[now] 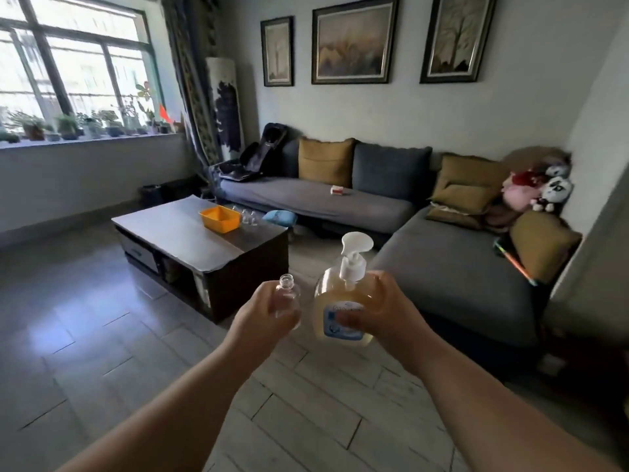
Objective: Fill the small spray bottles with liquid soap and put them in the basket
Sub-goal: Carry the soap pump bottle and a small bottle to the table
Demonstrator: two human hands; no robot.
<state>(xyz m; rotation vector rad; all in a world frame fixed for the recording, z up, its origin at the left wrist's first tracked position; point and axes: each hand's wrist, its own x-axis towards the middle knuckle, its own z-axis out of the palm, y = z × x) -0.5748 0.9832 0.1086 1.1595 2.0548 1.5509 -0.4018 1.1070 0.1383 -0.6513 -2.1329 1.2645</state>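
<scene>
My left hand (263,310) grips a small clear bottle (287,296), upright, with its neck open and no cap on it. Right beside it my right hand (383,310) holds a big pump bottle of yellowish liquid soap (340,308) with a white pump head and a blue-white label. Both are held out in front of me above the floor. Farther off, an orange basket (220,218) sits on the coffee table (170,229), and several small clear bottles (247,216) stand just right of it.
A grey L-shaped sofa (442,264) with yellow cushions runs along the back and right. A blue stool (279,218) stands between table and sofa. Plush toys (537,189) pile in the sofa corner. Grey tiled floor lies between me and the table.
</scene>
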